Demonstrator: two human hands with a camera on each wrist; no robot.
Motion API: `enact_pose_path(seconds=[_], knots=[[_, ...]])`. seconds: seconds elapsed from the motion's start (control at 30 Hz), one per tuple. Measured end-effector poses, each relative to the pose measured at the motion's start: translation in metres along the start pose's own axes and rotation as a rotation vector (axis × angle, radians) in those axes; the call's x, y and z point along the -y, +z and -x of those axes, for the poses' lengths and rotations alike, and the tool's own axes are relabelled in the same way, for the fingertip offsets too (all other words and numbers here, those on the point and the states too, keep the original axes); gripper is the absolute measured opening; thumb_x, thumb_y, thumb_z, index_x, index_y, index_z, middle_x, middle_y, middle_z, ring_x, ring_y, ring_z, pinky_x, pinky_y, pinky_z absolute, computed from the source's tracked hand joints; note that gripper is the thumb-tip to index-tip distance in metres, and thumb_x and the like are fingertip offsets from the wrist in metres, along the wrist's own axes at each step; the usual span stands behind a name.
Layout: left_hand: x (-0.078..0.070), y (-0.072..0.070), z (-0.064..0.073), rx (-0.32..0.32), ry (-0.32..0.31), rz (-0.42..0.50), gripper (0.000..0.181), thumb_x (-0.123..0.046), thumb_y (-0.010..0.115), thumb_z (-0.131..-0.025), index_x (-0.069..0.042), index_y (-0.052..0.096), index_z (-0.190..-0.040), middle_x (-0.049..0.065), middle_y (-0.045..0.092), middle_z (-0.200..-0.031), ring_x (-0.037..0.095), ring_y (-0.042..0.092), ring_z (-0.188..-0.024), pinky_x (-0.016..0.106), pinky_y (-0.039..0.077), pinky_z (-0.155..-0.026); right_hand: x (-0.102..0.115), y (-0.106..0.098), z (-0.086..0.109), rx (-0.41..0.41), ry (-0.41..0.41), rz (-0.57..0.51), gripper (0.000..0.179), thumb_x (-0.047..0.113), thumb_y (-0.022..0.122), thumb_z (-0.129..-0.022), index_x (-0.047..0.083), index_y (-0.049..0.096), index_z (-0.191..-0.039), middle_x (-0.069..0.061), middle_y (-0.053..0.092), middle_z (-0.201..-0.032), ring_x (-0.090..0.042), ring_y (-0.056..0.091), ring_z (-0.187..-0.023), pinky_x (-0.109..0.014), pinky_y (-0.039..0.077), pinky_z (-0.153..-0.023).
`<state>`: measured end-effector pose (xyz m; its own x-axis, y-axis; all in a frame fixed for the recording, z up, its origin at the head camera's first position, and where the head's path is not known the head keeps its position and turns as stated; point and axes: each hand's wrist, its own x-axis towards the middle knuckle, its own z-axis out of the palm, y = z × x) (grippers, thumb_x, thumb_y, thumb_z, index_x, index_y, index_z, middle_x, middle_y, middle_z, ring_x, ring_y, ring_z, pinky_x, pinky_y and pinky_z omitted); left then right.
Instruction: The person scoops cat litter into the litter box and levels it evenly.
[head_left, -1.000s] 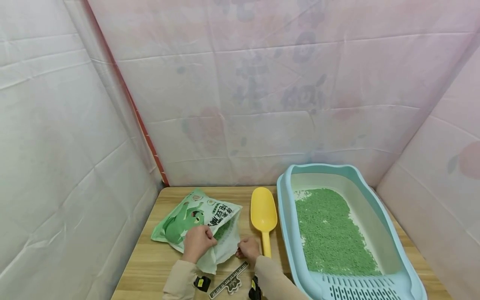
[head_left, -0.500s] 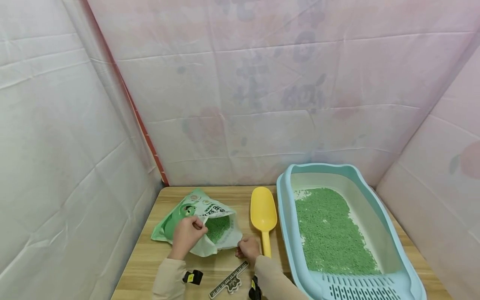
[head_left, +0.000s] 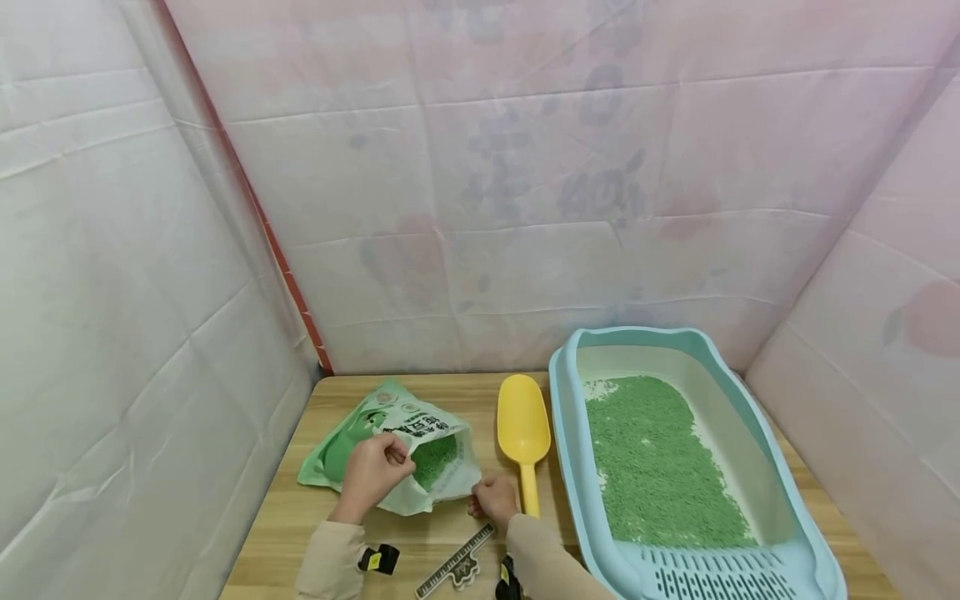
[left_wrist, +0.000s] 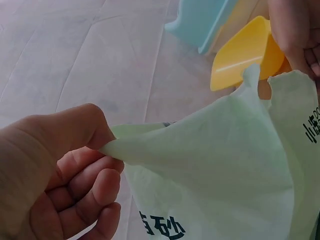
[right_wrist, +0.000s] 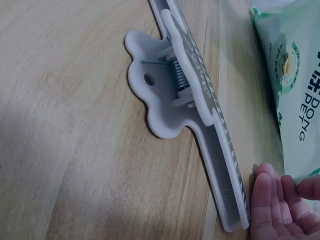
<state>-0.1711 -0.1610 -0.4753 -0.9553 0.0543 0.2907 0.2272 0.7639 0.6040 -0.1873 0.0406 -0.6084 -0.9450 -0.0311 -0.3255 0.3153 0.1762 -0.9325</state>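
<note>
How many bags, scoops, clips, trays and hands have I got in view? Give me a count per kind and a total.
Green-and-white bag: 1
Yellow scoop: 1
Clip: 1
Blue tray: 1
Hands: 2, left hand and right hand
Total: 6

I can read "PET" on the litter bag point(right_wrist: 295, 95), R-wrist cam; "砂" on same bag, L-wrist cam. Music-clip point(right_wrist: 194, 75) lettering nr bag, backdrop point(head_left: 525, 167) chars behind bag: illegible.
</note>
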Motion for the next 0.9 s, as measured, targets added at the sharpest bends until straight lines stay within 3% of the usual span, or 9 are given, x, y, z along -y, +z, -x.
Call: enact_pose_path(seconds=[0.3,0.7,0.77,0.9], knots=[[0.002,0.000,0.000,0.018,-0.003,-0.011,0.019,-0.004,0.076,-0.069,-0.017,0.063,-0.068,-0.006,0.063,-0.063,-0.002,0.052,-0.057,0.017,0.045,-0.057,0.005,-0.001,0.005,0.014,-0.008,0.031,0.023,-0.002,0.048,-0.086,-0.016,0.065,-0.080,-0.013,0.067,-0.062,-0.008,0.059,-0.049,-0.025,0.054,-0.051],[0.003,0.002,0.000,0.020,-0.006,-0.010,0.017,-0.005,0.075,-0.069,-0.017,0.064,-0.068,-0.007,0.064,-0.063,-0.002,0.053,-0.057,0.017,0.045,-0.057,0.013,-0.003,0.011,-0.011,-0.112,0.149,0.020,-0.002,0.052,-0.084,-0.014,0.064,-0.074,-0.021,0.067,-0.064,-0.011,0.059,-0.050,-0.029,0.054,-0.050],[0.003,0.002,0.000,0.024,-0.011,-0.009,0.016,-0.005,0.075,-0.070,-0.017,0.064,-0.068,-0.007,0.065,-0.064,-0.002,0.053,-0.057,0.017,0.046,-0.058,0.015,-0.004,0.012,-0.021,-0.120,0.170,0.019,-0.002,0.052,-0.083,-0.012,0.064,-0.072,-0.019,0.066,-0.062,-0.012,0.059,-0.050,-0.028,0.052,-0.050],[0.004,0.002,0.000,0.027,-0.018,-0.012,0.016,-0.005,0.075,-0.069,-0.017,0.065,-0.068,-0.007,0.065,-0.064,-0.002,0.054,-0.057,0.017,0.046,-0.058,0.020,-0.005,0.013,-0.078,-0.157,0.264,0.022,-0.001,0.054,-0.083,0.002,0.058,-0.062,-0.002,0.054,-0.053,-0.009,0.048,-0.049,-0.023,0.041,-0.046]])
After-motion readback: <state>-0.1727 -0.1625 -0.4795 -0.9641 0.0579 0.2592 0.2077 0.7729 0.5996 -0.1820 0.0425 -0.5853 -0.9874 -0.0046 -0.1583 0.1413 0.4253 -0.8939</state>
